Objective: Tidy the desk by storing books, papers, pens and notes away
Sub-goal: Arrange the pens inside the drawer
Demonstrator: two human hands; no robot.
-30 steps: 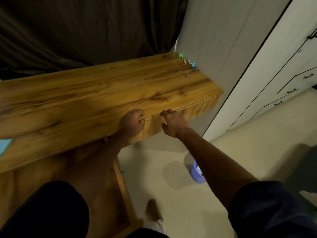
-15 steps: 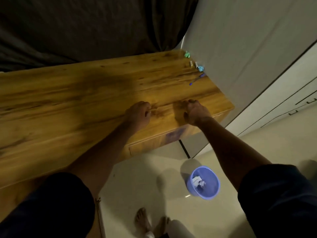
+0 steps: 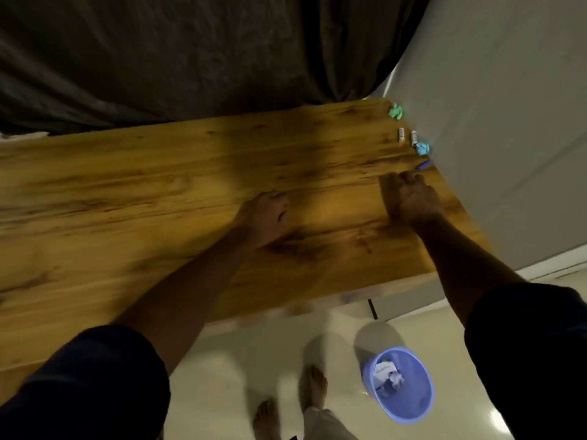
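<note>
– On the far right corner of the wooden desk (image 3: 158,192), what's left?
– 1 blue pen (image 3: 424,164), 1 green crumpled note (image 3: 396,111), 1 light-blue crumpled note (image 3: 423,148), and 2 small white tubes (image 3: 401,134) between the notes, too small to name. All sit close to the wall (image 3: 508,122).
– Hands?
– Right hand (image 3: 411,200) has come forward from the desk's front edge, where both hands were 1 s ago. It's now over the pen's near end, fingers curled down, pen tip sticking out beyond them. Blurred, so I can't tell if the pen is pinched or only touched.
– Left?
– Left hand (image 3: 263,217) also moved up from the edge. It rests mid-desk, fingers loosely bent, nothing in it.
– Meaning for the task?
– My read: work at the front edge is over and the step in hand is picking up the pen. Looks late-stage, with pen, 2 notes and 2 tubes as the visible leftovers.
– Bin?
– Blue waste bin (image 3: 416,408) stands below the desk's right end, crumpled paper (image 3: 386,374) already inside. Probably where the notes go. The pen needs storing elsewhere, and no holder is in view.
– Risk?
– A clumsy pinch could roll the pen toward the wall.
</note>
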